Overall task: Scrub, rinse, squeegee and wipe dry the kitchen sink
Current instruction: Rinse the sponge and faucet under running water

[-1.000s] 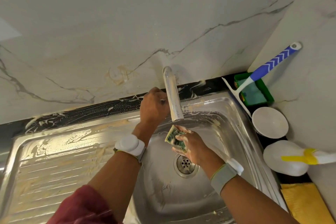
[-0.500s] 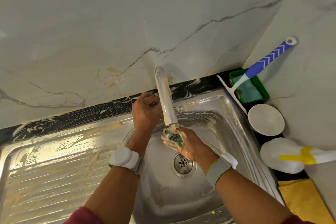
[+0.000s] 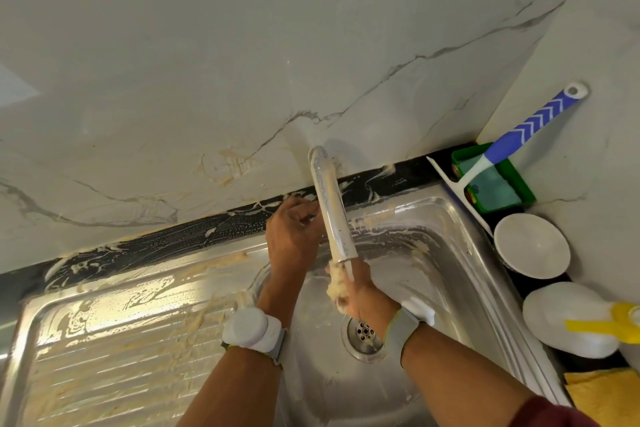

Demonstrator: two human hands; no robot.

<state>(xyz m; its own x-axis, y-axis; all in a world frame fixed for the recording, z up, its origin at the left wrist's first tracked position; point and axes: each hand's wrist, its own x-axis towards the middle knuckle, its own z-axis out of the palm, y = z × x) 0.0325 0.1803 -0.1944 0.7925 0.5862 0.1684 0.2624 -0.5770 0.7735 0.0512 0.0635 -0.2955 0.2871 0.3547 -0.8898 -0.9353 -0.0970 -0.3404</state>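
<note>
Head view, left to right. Drainboard point(image 3: 114, 340) left of both hands carries tan scrub residue; sink point(image 3: 460, 253) bowl likewise smeared. Left hand point(image 3: 294, 236) reaches behind the tap spout point(image 3: 330, 208), fingers curled toward the tap control; the control itself is hidden, so a grasp cannot be confirmed. Right hand point(image 3: 360, 291) sits directly under the spout mouth, fingers clenched round a sudsy sponge point(image 3: 337, 284), just above the drain point(image 3: 363, 334). Well right of the fingers, on the desk: squeegee point(image 3: 512, 146), white bowl point(image 3: 531, 246), spray bottle point(image 3: 571, 319), yellow cloth point(image 3: 602, 399). Judgement: scrubbing ends, rinsing begins. Next move calls for steady water flow, flushing the sponge, then sluicing residue toward the drain.
</note>
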